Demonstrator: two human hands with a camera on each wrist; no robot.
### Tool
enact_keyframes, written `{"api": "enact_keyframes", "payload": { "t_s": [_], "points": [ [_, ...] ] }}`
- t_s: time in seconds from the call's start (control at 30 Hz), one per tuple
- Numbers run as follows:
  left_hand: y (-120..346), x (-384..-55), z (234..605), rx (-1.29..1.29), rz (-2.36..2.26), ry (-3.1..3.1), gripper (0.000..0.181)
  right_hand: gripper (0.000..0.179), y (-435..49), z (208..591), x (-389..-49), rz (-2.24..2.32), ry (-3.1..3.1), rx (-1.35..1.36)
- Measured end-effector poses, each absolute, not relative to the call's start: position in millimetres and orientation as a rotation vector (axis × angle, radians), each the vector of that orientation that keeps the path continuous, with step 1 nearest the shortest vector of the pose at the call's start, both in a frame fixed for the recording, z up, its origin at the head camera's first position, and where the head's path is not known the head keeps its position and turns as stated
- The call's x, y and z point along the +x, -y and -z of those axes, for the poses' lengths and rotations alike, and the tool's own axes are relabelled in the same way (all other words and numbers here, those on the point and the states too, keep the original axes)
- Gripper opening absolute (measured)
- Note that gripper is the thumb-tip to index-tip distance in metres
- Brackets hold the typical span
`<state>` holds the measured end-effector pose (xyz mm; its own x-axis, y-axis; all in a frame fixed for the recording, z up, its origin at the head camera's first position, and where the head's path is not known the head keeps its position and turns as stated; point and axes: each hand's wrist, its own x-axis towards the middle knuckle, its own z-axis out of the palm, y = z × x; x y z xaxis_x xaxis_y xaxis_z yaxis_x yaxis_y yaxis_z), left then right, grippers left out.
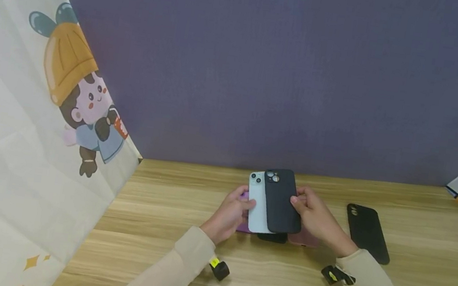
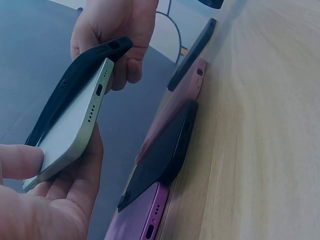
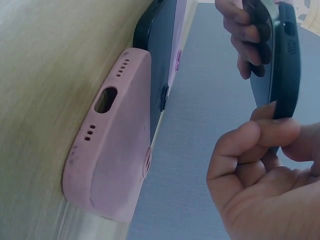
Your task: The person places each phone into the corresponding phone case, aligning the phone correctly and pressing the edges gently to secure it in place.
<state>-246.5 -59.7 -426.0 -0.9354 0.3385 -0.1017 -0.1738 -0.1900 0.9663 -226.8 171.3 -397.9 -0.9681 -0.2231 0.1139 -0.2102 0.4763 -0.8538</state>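
1. My left hand [image 1: 229, 214] pinches the pale phone [image 1: 258, 208], lower centre of head view.
2. My right hand [image 1: 313, 216] pinches the black phone case [image 1: 283, 204], overlapping the phone.
3. Spare black case [image 1: 367, 233]: lower right.

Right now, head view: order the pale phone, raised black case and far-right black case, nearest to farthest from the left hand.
1. Pale phone: in the left hand.
2. Raised black case: in the right hand.
3. Far-right black case: on the table.

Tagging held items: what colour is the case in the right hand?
The case in the right hand is black; the head view shows it best.
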Motion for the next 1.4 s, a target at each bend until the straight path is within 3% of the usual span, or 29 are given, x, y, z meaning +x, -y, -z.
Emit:
{"api": "enact_keyframes", "payload": {
  "t_s": [1.4],
  "points": [
    [55.6, -239.0, 423.7, 0.228, -2.201, -1.713, 0.037, 0.028, -166.0, 397.9, -223.9, 1.506, -2.743, -0.443]
  ]
}}
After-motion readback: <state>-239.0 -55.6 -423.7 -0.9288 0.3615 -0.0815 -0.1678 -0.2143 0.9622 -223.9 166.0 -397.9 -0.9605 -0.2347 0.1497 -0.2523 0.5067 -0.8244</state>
